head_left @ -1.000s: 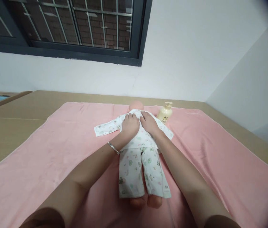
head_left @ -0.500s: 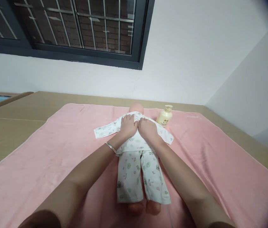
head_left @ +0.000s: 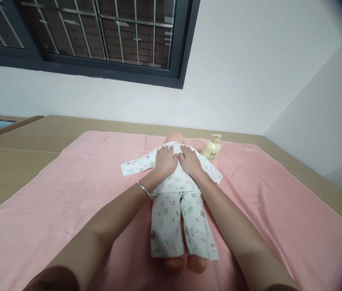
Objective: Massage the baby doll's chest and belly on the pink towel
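Observation:
A baby doll [head_left: 175, 138] lies on a pink sheet [head_left: 98, 173], its head at the far end and its feet toward me. It wears a white printed long-sleeved top [head_left: 173, 184] and matching trousers [head_left: 167, 226]. My left hand [head_left: 165, 161] rests flat on the left side of the doll's upper body, fingers stretched toward the head. On the right side my right hand [head_left: 189, 161] lies flat too, its fingers extended. Both palms touch the top and hold nothing. The doll's sleeves spread out to either side.
A cream pump bottle [head_left: 211, 148] stands just beyond the doll's right-hand sleeve. The sheet covers a wooden surface [head_left: 22, 137] that meets a white wall [head_left: 234, 72]. A dark-framed window [head_left: 104, 68] with bars is above at the left.
My right hand's fingers, more bent and close to my left hand before, now lie straighter and slightly apart from it. My left hand stays nearly in place on the doll's top.

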`<action>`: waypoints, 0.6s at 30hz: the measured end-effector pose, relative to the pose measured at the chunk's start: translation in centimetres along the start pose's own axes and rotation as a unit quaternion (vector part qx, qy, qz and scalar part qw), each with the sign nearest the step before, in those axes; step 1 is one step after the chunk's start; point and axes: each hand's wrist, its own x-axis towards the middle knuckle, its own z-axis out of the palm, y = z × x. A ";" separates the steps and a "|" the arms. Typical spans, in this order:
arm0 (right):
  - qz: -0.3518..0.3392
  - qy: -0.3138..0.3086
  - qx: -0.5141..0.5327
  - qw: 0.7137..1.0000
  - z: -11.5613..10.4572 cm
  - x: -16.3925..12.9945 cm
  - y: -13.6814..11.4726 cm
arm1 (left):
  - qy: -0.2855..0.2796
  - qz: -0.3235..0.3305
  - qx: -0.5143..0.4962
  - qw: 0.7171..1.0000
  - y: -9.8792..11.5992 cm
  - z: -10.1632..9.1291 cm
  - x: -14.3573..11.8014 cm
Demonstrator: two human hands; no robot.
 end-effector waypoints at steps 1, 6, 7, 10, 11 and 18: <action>0.000 0.000 -0.003 1.000 0.0 0.0 0.0 | 0.002 0.006 0.008 1.000 0.2 -0.2 -0.1; -0.008 0.002 -0.021 1.000 -0.3 -0.1 0.0 | -0.013 0.035 0.050 0.998 1.0 -0.9 -0.4; -0.013 0.005 -0.026 1.000 -0.5 -0.2 -0.1 | -0.012 0.036 0.049 0.998 1.1 -1.0 -0.4; -0.011 0.013 -0.053 0.998 -1.2 -0.6 -1.1 | -0.002 0.035 0.013 0.999 0.8 -1.0 -0.2; 0.003 0.014 -0.068 0.998 -1.4 -0.8 -1.6 | -0.005 0.033 -0.001 0.999 0.6 -0.9 -0.1; 0.050 0.010 -0.134 0.990 -2.1 -2.0 -3.7 | -0.051 0.010 -0.048 0.998 -0.9 -0.3 1.1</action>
